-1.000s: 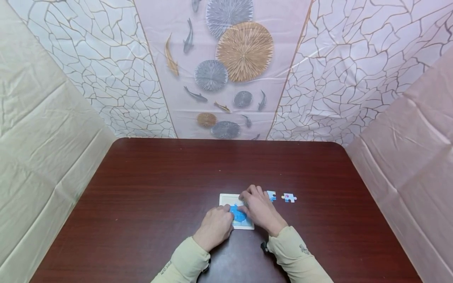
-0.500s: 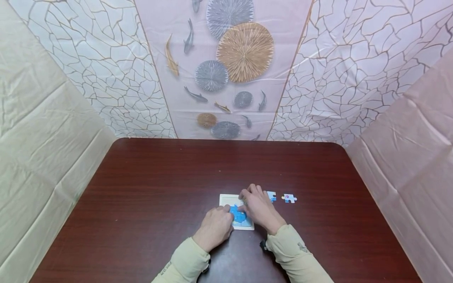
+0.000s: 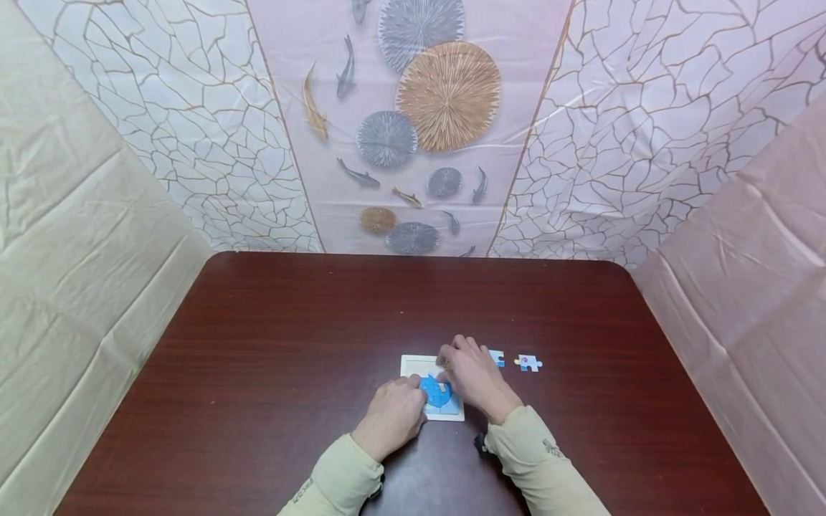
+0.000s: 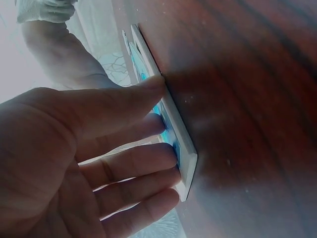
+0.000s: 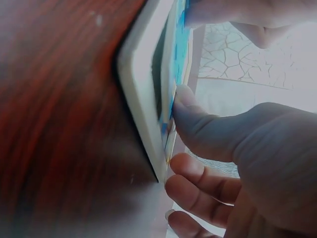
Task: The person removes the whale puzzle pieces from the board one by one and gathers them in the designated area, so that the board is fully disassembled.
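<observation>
A square jigsaw puzzle tray (image 3: 419,361) with a pale rim lies on the table, with joined blue puzzle pieces (image 3: 436,393) in its near part. At the tray's left side is my left hand (image 3: 392,412), its thumb (image 4: 148,90) against the rim and its fingers over the blue pieces; it grips the tray there. My right hand (image 3: 474,376) reaches over the right side, fingers bent. Its thumb (image 5: 187,99) presses at the edge of a puzzle piece (image 5: 170,74), which stands raised above the rim with a dark gap beneath. The right fingertips partly hide the piece they pinch.
Just right of the tray lies a loose puzzle piece (image 3: 497,357), partly behind the right hand. Another loose piece (image 3: 528,362) is farther right on the dark wooden table (image 3: 290,330). Patterned cloth (image 3: 413,143) hangs behind the table, and plain cloth stands at both sides.
The right thumb has shifted slightly over the blue pieces, and a pale notch now shows among them. Left hand, tray and loose pieces keep nearly the same places.
</observation>
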`<state>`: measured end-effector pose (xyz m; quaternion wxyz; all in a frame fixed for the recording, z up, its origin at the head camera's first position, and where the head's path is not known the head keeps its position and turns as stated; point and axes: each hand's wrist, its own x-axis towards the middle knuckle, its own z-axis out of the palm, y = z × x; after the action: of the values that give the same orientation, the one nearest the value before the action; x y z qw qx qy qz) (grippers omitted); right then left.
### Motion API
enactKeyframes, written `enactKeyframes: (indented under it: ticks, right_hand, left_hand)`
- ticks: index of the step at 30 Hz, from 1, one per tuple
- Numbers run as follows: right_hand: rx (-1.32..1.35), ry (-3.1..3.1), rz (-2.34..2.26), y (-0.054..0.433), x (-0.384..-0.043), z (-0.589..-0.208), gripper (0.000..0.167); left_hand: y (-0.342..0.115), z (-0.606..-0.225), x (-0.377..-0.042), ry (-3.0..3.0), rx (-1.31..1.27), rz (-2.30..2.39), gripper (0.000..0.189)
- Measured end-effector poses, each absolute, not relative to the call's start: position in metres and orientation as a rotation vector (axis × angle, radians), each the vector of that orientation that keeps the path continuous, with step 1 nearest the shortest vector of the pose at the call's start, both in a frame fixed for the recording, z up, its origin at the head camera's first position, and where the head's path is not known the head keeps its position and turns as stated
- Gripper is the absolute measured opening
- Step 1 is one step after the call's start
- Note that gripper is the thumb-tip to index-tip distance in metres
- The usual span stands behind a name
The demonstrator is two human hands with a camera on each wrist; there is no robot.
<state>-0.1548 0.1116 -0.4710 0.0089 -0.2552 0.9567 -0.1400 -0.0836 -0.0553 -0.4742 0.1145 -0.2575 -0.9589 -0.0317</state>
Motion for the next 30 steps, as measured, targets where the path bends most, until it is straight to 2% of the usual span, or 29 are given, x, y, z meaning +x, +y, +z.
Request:
enactKeyframes:
  ticks: [30]
  right_hand:
    - [-0.662,2.873,-0.496,0.1067,-0.1607,-0.4676,0.025]
  left_hand:
    - [-0.0551,-0.4746,-0.0829,-2.803,-0.747,-0.097,0.016]
